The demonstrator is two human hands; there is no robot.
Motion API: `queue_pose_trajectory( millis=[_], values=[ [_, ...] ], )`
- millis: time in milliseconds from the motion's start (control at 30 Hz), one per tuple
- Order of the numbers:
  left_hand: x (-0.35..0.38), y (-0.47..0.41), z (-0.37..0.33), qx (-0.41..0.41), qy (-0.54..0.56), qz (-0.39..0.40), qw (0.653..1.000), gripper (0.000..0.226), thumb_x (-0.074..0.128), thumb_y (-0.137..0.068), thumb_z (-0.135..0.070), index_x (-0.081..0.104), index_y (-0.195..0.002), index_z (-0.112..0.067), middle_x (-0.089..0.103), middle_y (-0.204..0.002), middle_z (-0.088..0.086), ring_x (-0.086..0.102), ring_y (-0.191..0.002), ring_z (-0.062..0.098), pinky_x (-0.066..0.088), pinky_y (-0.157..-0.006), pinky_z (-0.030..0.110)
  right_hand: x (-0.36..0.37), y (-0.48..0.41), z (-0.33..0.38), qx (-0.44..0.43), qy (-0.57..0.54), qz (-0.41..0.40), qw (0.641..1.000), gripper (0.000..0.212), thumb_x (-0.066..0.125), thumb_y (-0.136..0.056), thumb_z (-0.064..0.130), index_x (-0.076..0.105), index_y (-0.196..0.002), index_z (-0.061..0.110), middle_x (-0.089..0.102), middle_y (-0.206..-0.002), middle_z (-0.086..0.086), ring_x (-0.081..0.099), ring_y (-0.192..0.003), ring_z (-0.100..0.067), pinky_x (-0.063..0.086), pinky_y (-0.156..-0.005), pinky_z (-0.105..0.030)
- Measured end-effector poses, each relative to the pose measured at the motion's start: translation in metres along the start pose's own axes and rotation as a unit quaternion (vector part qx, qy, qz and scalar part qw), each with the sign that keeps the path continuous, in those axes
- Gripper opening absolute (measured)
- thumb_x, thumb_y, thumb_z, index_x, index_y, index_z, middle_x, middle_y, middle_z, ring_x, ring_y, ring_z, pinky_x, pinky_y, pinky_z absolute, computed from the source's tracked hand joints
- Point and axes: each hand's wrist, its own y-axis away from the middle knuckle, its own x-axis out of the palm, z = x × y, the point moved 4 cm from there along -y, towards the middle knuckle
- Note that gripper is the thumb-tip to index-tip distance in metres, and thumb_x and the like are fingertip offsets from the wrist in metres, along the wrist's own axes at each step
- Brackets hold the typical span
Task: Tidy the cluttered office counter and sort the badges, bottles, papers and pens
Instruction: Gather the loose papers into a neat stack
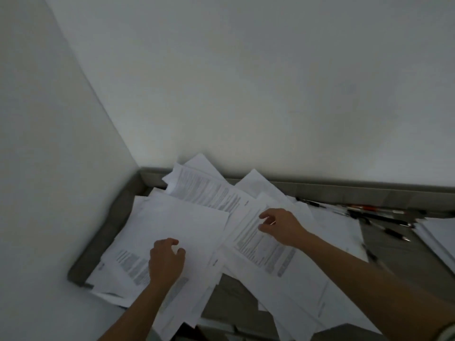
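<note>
I am looking down through the head camera into a dim corner where two white walls (246, 82) meet a grey counter (236, 299) with a low raised edge (344, 187) along the back and left side. A loose heap of papers (216, 193) covers most of the counter's left part, the sheets overlapping at different angles, some blank, some printed with blurred grey blocks of text I cannot read. The left hand (167, 262) rests on a large blank sheet (187, 222) on top of the heap, towards the near left; its fingers are curled with the thumb tucked close to them, and I cannot tell whether they pinch the paper or only touch it. The right hand (280, 227) lies further back and to the right, on a printed sheet (261, 247) that slants across the pile; its fingers are bent with the tips down on the page, and again I cannot tell whether any paper is gripped. Both forearms are bare. Behind and to the right of the right hand, several pens (374, 215), dark with some red, lie scattered on the counter near the back edge. At the far right edge another stack of white sheets (438, 232) is partly in view, just beside the pens.
</note>
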Motion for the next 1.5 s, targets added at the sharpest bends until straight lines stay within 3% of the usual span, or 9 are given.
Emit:
queue_pose_trajectory(
  millis=[300, 400, 533, 667, 800, 967, 1100, 1233, 1500],
  values=[
    [0.0, 0.007, 0.066, 0.03, -0.213, 0.113, 0.97, 0.065, 0.032, -0.098, -0.053, 0.011, -0.154, -0.029, -0.002, -0.162, 0.01, -0.001, -0.148, 0.031, 0.008, -0.119, 0.041, 0.086, -0.05, 0.06, 0.165, -0.347, 0.063, 0.921, 0.052, 0.079, -0.079, 0.023, 0.058, -0.122, 0.001, 0.073, -0.099, -0.015, 0.071, -0.082, -0.027, 0.059, -0.063, -0.032],
    [0.003, 0.01, 0.061, 0.06, -0.155, 0.133, 0.977, 0.066, 0.039, -0.096, -0.054, 0.016, -0.153, -0.029, 0.0, -0.162, 0.001, -0.002, -0.149, 0.025, 0.006, -0.119, 0.039, 0.106, -0.06, 0.07, 0.181, -0.383, 0.05, 0.904, 0.041, 0.081, -0.076, 0.014, 0.065, -0.11, -0.004, 0.073, -0.098, -0.018, 0.071, -0.084, -0.034, 0.06, -0.072, -0.042],
    [-0.019, 0.003, 0.06, 0.004, 0.131, 0.002, 0.991, 0.046, 0.058, -0.094, -0.03, 0.044, -0.136, -0.017, 0.042, -0.137, 0.002, 0.039, -0.133, 0.024, 0.032, -0.106, 0.028, 0.112, -0.06, 0.081, 0.193, -0.397, 0.038, 0.897, 0.022, 0.074, -0.081, 0.002, 0.063, -0.1, -0.003, 0.066, -0.089, -0.016, 0.06, -0.067, -0.025, 0.046, -0.047, -0.025],
    [-0.033, -0.003, 0.071, -0.13, 0.286, -0.064, 0.947, 0.022, 0.059, -0.093, -0.023, 0.057, -0.113, -0.016, 0.057, -0.118, 0.008, 0.055, -0.101, 0.02, 0.047, -0.09, 0.035, 0.095, -0.058, 0.084, 0.179, -0.476, -0.001, 0.861, 0.016, 0.068, -0.085, 0.0, 0.063, -0.1, -0.001, 0.067, -0.1, -0.018, 0.064, -0.092, -0.033, 0.057, -0.083, -0.044],
    [-0.04, -0.006, 0.082, -0.147, 0.15, -0.116, 0.971, 0.031, 0.061, -0.09, -0.022, 0.056, -0.12, -0.016, 0.05, -0.128, 0.013, 0.048, -0.116, 0.03, 0.04, -0.099, 0.046, 0.071, -0.041, 0.078, 0.151, -0.369, -0.006, 0.917, 0.027, 0.068, -0.087, 0.007, 0.058, -0.111, -0.001, 0.067, -0.099, -0.013, 0.066, -0.081, -0.023, 0.056, -0.061, -0.031],
    [-0.027, -0.002, 0.086, -0.134, 0.085, -0.066, 0.985, 0.053, 0.053, -0.096, -0.031, 0.039, -0.144, -0.015, 0.03, -0.153, 0.014, 0.029, -0.139, 0.03, 0.02, -0.115, 0.047, 0.086, -0.02, 0.08, 0.129, -0.011, 0.246, 0.961, 0.039, 0.076, -0.079, 0.042, 0.066, -0.104, 0.013, 0.072, -0.098, -0.006, 0.066, -0.082, -0.015, 0.054, -0.071, -0.029],
    [-0.019, 0.001, 0.09, -0.104, 0.037, -0.008, 0.994, 0.06, 0.045, -0.099, -0.039, 0.026, -0.15, -0.016, 0.013, -0.16, 0.011, 0.009, -0.148, 0.025, 0.01, -0.12, 0.042, 0.073, -0.046, 0.093, 0.124, -0.049, 0.144, 0.981, 0.049, 0.072, -0.079, 0.052, 0.061, -0.11, 0.016, 0.069, -0.098, -0.008, 0.068, -0.085, -0.02, 0.055, -0.069, -0.03],
    [-0.018, 0.004, 0.083, -0.092, 0.099, 0.043, 0.99, 0.066, 0.047, -0.097, -0.042, 0.02, -0.152, -0.017, 0.012, -0.16, 0.008, 0.006, -0.148, 0.022, 0.007, -0.12, 0.037, 0.094, -0.047, 0.104, 0.139, -0.088, 0.201, 0.966, 0.044, 0.072, -0.083, 0.044, 0.06, -0.113, 0.015, 0.069, -0.103, -0.006, 0.067, -0.086, -0.019, 0.056, -0.076, -0.035],
    [-0.038, 0.002, 0.067, -0.099, 0.207, -0.015, 0.973, 0.048, 0.057, -0.095, -0.027, 0.044, -0.139, -0.014, 0.04, -0.144, 0.012, 0.043, -0.128, 0.025, 0.034, -0.103, 0.03, 0.105, -0.035, 0.106, 0.055, -0.101, 0.173, 0.978, 0.035, 0.075, -0.081, 0.012, 0.066, -0.114, 0.006, 0.069, -0.104, -0.008, 0.067, -0.083, -0.017, 0.056, -0.068, -0.023]
  ],
)
